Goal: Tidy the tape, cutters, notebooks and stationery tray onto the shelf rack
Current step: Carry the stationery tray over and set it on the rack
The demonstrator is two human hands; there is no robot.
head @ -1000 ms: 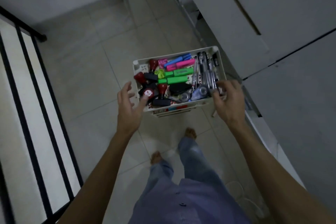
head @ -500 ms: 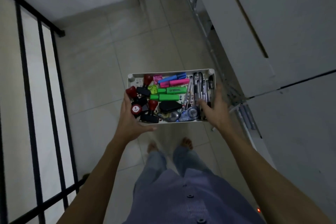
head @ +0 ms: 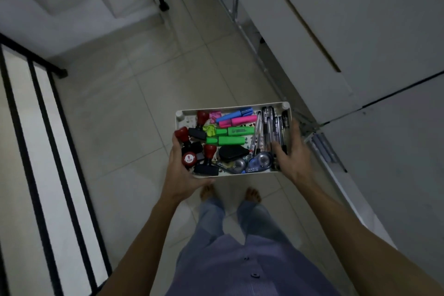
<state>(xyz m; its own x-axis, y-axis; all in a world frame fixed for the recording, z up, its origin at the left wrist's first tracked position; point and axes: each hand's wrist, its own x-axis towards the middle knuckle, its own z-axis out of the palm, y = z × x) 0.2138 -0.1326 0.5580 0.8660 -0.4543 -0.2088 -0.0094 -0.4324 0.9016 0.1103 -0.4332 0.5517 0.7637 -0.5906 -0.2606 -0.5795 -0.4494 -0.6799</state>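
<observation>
Light dim. Floor (head: 134,108) was pale square tile with thin grout lines. Black metal railing (head: 36,151) ran down the left side. White panelled wall (head: 360,19) stood on the right, a metal track (head: 249,38) along its base.

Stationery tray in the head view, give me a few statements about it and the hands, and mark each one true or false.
1. Both hands hold the stationery tray: the left hand at its left end, the right hand at its right end. True.
2. The tray rests on the tiled floor. False: it is carried in the air above the person's bare feet.
3. Green highlighters lie in the tray. True.
4. The pens lie at the tray's left end. False: they are on the right; the red-topped stamps are on the left.
5. The tray is empty. False: it is full.
</observation>
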